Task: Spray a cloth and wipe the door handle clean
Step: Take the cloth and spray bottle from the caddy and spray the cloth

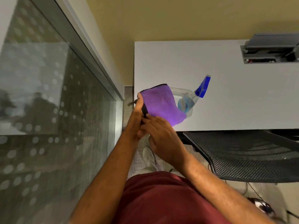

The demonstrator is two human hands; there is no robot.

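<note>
A purple cloth with a dark edge is held up over the near left corner of the white table. My left hand grips the cloth's left edge, thumb on top. My right hand pinches the cloth's lower edge just beside it. Behind the cloth a clear spray bottle with blue liquid and a blue trigger head stands on the table, partly hidden by the cloth. No door handle is visible.
A frosted glass panel with a dot pattern and metal frame fills the left side. A black mesh chair stands under the table's near edge at right. A grey cable box sits in the table's far right. Cables lie on the floor.
</note>
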